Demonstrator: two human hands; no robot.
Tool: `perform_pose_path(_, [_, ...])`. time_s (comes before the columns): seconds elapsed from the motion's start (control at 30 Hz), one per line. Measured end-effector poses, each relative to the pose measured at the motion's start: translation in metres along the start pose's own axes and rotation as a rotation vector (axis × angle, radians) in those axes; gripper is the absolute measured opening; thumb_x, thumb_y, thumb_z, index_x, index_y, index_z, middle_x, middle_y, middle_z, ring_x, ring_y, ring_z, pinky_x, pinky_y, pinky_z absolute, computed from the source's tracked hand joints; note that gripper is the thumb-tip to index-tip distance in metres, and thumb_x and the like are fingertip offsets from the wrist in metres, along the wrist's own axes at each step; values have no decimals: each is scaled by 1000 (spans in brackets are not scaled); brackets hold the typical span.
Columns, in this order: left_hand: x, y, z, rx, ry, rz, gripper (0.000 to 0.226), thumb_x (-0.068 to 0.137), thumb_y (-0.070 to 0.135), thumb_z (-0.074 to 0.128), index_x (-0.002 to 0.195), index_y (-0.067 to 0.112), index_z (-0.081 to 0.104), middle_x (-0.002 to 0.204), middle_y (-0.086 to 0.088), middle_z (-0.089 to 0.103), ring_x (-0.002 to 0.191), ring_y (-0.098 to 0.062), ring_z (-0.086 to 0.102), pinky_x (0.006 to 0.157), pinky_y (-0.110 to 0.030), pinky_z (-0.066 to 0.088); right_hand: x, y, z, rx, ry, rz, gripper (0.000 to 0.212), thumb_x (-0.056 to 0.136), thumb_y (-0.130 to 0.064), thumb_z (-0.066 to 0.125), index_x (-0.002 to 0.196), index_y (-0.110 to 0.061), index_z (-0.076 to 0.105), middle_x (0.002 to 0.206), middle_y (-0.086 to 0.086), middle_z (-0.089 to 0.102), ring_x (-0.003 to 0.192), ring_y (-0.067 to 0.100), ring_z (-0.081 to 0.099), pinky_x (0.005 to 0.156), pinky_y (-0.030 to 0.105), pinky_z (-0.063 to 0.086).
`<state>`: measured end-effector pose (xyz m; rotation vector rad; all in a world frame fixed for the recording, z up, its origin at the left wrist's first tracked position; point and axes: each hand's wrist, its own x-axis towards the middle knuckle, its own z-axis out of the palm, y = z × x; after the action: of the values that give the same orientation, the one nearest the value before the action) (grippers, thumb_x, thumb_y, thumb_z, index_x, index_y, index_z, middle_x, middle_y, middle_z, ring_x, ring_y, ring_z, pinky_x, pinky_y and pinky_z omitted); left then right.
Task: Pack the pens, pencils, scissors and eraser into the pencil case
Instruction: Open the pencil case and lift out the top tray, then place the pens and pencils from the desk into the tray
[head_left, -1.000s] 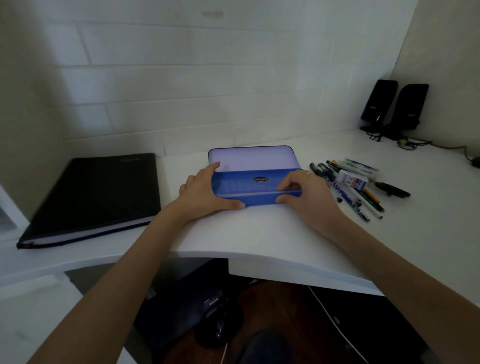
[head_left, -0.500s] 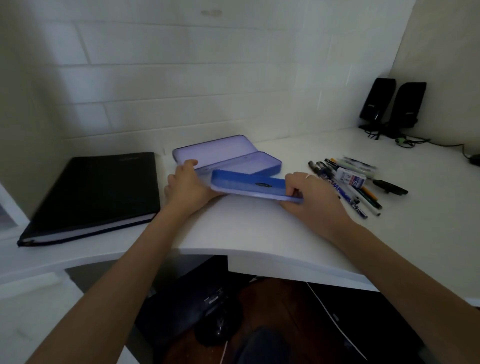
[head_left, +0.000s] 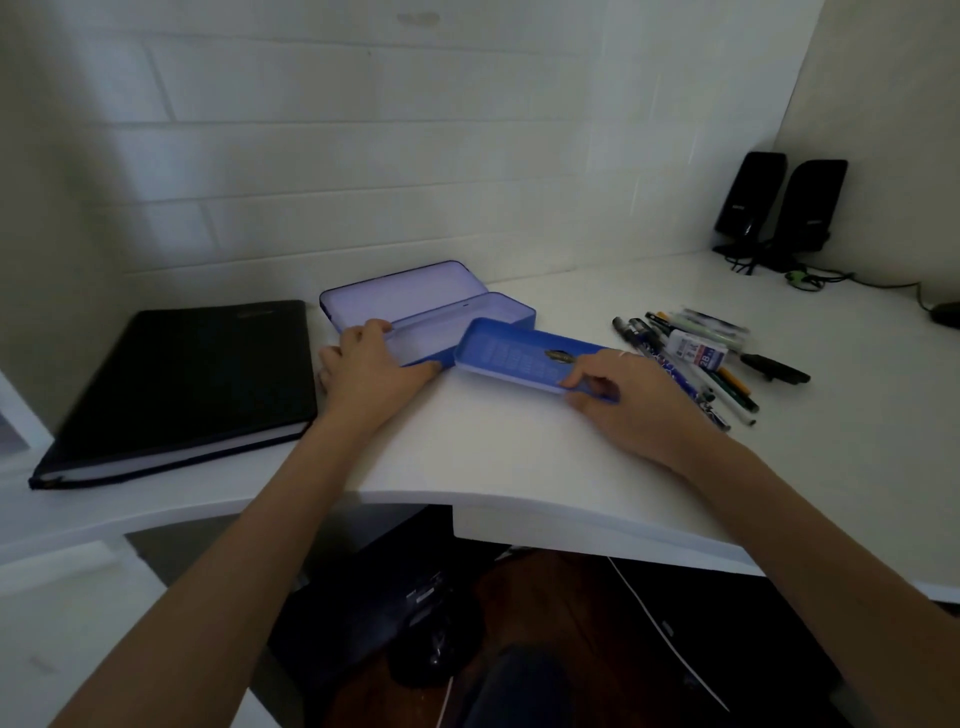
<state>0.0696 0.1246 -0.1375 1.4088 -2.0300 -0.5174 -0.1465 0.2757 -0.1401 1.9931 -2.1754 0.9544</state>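
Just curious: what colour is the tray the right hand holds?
The tray is blue, with a small dark emblem; head view.

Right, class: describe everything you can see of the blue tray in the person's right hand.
The blue tray is shallow, round-cornered, seemingly painted tin, with pale print and a dark emblem. It sits tilted, holding nothing, its left end overlapping a corner of the open pencil case; the right hand pinches its right end.

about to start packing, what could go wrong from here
The right hand pinches the blue inner tray at one end only, so it may slip. That hand lies right beside the loose pens and could knock them rolling. Only the left hand steadies the open pencil case, which could slide.
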Motion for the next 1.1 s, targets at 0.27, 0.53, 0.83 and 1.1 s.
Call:
perform_pose_path(0.27, [4,-8,8,75,27,109,50,82,49,59,123,22,50,140,-11,41,131,-34,29,108,-42,24,-5,13,-22,51,4,121,9,80,-14,70,80,-23,71,74,-17,56,68,0,51,61,6,37])
perform_pose_path(0.53, [2,-4,2,-94,172,178,13,89,24,59,92,11,63,104,-12,64,106,-31,54,95,-41,40,-14,3,-28,239,-149,94,7,79,-14,71,77,-20,75,49,-22,58,46,-1,47,47,7,34])
perform_pose_path(0.83, [-5,2,2,47,183,373,26,77,15,61,103,9,63,112,-13,63,125,-36,46,107,-46,35,-8,18,-31,116,359,287,12,87,-21,60,87,-21,72,76,2,68,66,8,58,67,25,50])
perform_pose_path(1.1, [-14,19,12,-29,-64,553,26,91,22,53,116,16,61,124,-2,62,121,-18,51,98,-23,33,-2,53,-49,-271,277,503,25,93,-18,50,104,-19,72,110,11,69,95,33,63,83,40,50])
